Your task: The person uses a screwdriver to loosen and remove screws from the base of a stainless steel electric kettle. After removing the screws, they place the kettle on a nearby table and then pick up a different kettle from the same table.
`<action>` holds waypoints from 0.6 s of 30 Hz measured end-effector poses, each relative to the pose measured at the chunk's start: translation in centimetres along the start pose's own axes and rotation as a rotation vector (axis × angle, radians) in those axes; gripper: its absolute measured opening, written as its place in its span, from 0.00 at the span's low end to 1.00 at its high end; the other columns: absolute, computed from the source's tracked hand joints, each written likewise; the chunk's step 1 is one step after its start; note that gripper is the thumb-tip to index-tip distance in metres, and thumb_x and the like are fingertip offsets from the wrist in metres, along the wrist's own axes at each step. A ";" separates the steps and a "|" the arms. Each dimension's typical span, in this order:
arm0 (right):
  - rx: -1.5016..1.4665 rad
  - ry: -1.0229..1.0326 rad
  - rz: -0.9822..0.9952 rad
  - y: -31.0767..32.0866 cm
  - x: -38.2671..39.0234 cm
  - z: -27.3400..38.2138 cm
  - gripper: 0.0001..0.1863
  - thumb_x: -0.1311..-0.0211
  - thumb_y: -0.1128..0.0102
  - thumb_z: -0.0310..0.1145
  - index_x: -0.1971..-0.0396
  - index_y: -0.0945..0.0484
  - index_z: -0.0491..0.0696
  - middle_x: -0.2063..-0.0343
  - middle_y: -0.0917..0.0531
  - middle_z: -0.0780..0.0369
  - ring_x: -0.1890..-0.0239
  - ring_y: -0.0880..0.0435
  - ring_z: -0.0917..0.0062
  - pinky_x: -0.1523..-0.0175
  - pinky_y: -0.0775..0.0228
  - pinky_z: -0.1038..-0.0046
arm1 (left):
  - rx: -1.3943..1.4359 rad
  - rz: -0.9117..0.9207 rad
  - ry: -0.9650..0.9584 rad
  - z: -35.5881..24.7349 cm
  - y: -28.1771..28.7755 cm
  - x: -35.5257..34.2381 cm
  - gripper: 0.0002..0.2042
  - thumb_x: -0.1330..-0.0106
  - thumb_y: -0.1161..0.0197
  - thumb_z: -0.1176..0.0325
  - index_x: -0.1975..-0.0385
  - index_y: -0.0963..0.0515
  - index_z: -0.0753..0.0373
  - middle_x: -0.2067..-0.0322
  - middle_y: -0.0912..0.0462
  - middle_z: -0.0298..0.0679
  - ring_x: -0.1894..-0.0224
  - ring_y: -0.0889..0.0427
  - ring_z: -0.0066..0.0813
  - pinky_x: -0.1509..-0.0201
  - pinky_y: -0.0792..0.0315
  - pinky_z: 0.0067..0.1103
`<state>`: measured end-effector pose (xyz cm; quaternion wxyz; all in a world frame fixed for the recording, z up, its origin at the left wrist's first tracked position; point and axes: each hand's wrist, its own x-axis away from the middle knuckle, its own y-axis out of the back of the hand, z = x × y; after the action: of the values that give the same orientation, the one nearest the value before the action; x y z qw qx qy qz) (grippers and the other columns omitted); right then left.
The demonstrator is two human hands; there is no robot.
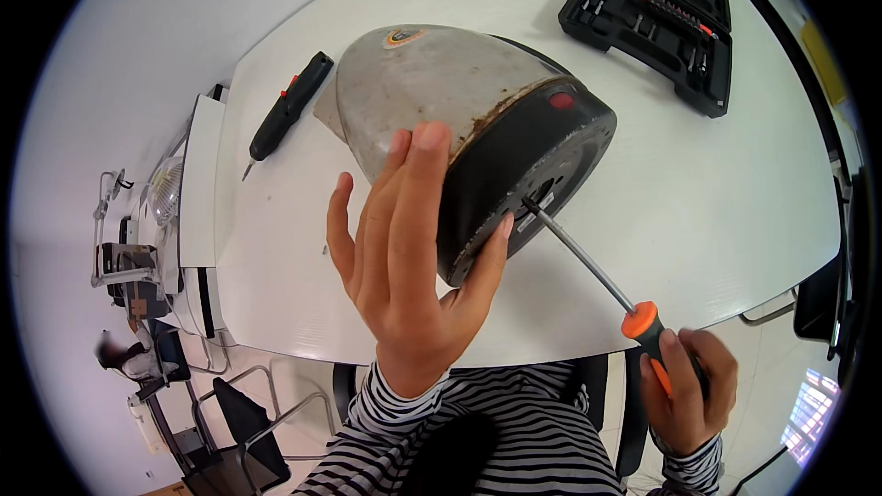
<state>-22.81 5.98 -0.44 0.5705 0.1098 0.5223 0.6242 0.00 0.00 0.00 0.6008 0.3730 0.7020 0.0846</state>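
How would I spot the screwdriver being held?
On the white table, find the grey domed appliance with a black base. The silver-shafted screwdriver points into that base, its orange-and-black handle in the right hand; the black power screwdriver lies unheld.

Room: you face a white wall (pixel 165 64), plain, curving up the left. Your white table (pixel 726 230) has a rounded edge; a second white table (pixel 197 197) stands beyond its left side. Below that, you have a black chair (pixel 250 427) on a bent metal tube frame. Another black seat (pixel 816 308) shows at far right. Floor (pixel 763 363): pale. Lighting bright. Lower right, a gridded, bluish-white patch of light (pixel 814 413); you cannot tell whether window or reflection.
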 end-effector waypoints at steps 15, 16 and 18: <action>-0.450 -0.011 0.266 0.9 -1.1 -0.2 0.30 0.68 0.39 0.16 0.57 0.35 0.38 0.65 0.27 0.50 0.67 0.23 0.67 0.72 0.25 0.72 | -0.022 0.018 -0.009 -0.1 -0.1 -0.4 0.29 0.60 0.33 0.73 0.53 0.31 0.66 0.58 0.23 0.41 0.52 0.26 0.38 0.41 0.50 0.35; -0.176 0.081 0.214 0.9 -0.7 -0.1 0.29 0.68 0.40 0.15 0.57 0.33 0.38 0.65 0.27 0.50 0.68 0.23 0.65 0.70 0.26 0.71 | -0.018 0.017 -0.009 -0.1 -0.1 -0.3 0.29 0.60 0.33 0.73 0.53 0.31 0.66 0.58 0.23 0.41 0.52 0.26 0.38 0.41 0.50 0.35; 0.162 0.229 0.065 0.2 0.4 0.0 0.25 0.65 0.41 0.15 0.58 0.29 0.40 0.66 0.26 0.49 0.69 0.22 0.65 0.69 0.27 0.72 | -0.014 0.018 -0.006 -0.1 -0.1 -0.3 0.28 0.60 0.33 0.73 0.53 0.30 0.66 0.58 0.23 0.41 0.51 0.26 0.37 0.40 0.51 0.35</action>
<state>-23.04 6.35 -0.44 0.4761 0.1004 0.6287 0.6067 -0.11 -0.21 0.20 0.6047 0.3751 0.6963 0.0939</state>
